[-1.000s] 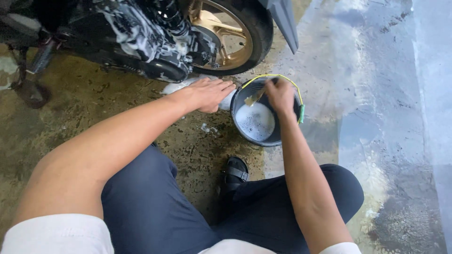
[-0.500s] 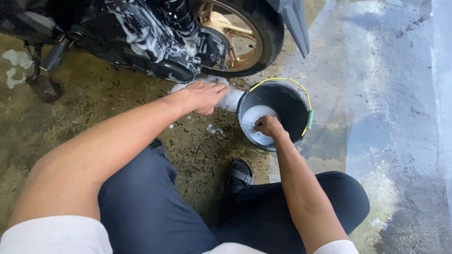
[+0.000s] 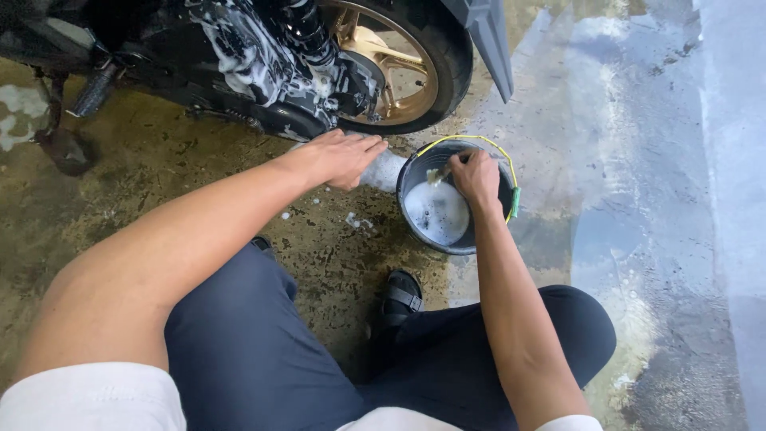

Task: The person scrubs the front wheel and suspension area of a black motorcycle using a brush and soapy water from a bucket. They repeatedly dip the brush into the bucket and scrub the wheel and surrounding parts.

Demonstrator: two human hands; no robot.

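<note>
I squat beside a soapy black motorcycle (image 3: 263,64) with a gold rear wheel (image 3: 391,72). My left hand (image 3: 339,157) rests palm down on a pale rounded part (image 3: 385,170) low by the wheel, fingers spread. My right hand (image 3: 476,177) is over a black bucket (image 3: 419,172) with a yellow handle, closed on a small brush (image 3: 437,173) whose wet bristle end shows just above the foamy water (image 3: 436,213).
The concrete floor (image 3: 646,160) is wet, with foam patches near the bucket and at the far left. A side stand (image 3: 60,132) stands at the left. My dark trousers and a black sandal (image 3: 403,295) fill the foreground.
My right hand dipped down into the bucket's foam and has risen back to the rim with the brush. The view has shifted slightly; my left hand stays on the pale part.
</note>
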